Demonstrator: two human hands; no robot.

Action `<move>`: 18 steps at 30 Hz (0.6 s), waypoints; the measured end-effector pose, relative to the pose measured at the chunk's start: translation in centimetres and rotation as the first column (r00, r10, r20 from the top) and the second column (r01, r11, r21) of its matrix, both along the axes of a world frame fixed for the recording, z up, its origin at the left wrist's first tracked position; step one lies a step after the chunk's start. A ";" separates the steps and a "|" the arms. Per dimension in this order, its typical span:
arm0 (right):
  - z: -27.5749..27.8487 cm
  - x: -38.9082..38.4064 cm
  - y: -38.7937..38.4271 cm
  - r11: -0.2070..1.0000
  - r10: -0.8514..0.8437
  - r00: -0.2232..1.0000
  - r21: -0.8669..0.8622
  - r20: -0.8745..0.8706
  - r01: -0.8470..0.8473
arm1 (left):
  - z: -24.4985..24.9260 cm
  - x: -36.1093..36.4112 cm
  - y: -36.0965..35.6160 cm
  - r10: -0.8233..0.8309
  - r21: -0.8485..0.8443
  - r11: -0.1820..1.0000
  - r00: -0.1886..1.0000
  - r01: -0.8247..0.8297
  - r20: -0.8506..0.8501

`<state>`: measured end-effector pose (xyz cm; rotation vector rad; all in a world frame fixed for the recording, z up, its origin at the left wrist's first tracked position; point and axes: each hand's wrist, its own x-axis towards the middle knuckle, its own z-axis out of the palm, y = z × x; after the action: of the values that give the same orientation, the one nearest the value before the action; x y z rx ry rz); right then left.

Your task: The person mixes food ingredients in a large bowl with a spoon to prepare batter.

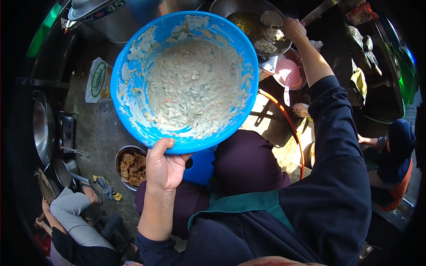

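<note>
My left hand [166, 166] grips the near rim of a large blue basin [128, 126], thumb over the edge. Thick pale batter [195, 84] with green and orange bits fills its bottom and smears the walls. At the upper right my right hand [293, 30] is closed around the handle of a utensil, whose end lies over a wide pan [228, 6]. Yellowish oil [243, 23] and lumps of batter [266, 45] are in that pan. The basin hangs tilted above my lap, left of the pan.
A bowl of brown fried pieces [133, 167] stands at lower left. A pink strainer [288, 71] lies below the pan, near an orange hose [293, 126]. A large pot [120, 26] is at upper left. One person [82, 217] sits at lower left, another [386, 155] at right.
</note>
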<state>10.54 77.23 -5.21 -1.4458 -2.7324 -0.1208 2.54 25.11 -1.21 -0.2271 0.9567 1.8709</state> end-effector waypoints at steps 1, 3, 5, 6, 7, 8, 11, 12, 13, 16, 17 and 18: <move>0.1 -0.2 -0.1 1.000 0.016 1.000 0.016 0.012 -0.016 | 0.0 -0.1 0.0 -0.002 -0.004 1.000 1.000 0.002 -0.001; 0.1 -0.2 -0.4 0.998 0.045 0.998 0.048 0.038 -0.047 | -0.1 0.0 -0.1 -0.008 -0.011 1.000 1.000 0.008 -0.001; -0.2 -0.3 -0.3 0.990 0.070 0.996 0.121 0.062 -0.077 | -0.1 0.1 -0.1 -0.008 -0.012 1.000 1.000 0.008 0.003; -0.4 -0.4 0.1 0.983 0.082 0.994 0.159 0.074 -0.093 | -0.1 0.1 -0.1 -0.008 -0.011 1.000 1.000 0.008 0.004; -0.7 -0.3 0.4 0.972 0.101 0.992 0.203 0.082 -0.116 | 0.0 0.1 0.0 0.003 -0.011 1.000 1.000 -0.003 0.012; -1.1 -0.2 0.7 0.959 0.119 0.989 0.247 0.089 -0.138 | 0.0 0.1 0.0 0.015 -0.012 1.000 1.000 -0.015 0.019; -1.0 -0.2 0.5 0.946 0.115 0.988 0.292 0.101 -0.140 | 0.1 0.1 0.0 0.030 -0.025 0.999 0.999 -0.029 0.024; -0.7 -0.2 0.1 0.947 0.103 0.989 0.293 0.103 -0.130 | 0.1 0.2 0.0 0.031 -0.031 0.999 0.999 -0.030 0.023; -0.3 -0.2 -0.2 0.953 0.086 0.990 0.279 0.109 -0.113 | 0.0 0.2 0.0 0.028 -0.032 0.999 0.999 -0.028 0.016; 0.5 -0.3 -1.2 0.965 0.046 0.991 0.252 0.129 -0.078 | -0.1 0.2 -0.1 0.022 -0.032 0.999 1.000 -0.021 0.005; 0.7 -0.2 -1.5 0.965 0.043 0.990 0.253 0.134 -0.076 | -0.1 0.2 -0.1 0.021 -0.030 0.999 1.000 -0.021 0.007; 0.8 -0.3 -1.7 0.964 0.040 0.990 0.254 0.139 -0.075 | 0.0 0.2 -0.1 0.021 -0.028 0.999 1.000 -0.021 0.008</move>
<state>10.29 75.57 -4.38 -1.3300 -2.7275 -0.5682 2.73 24.99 -1.22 -0.2631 0.9787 1.8751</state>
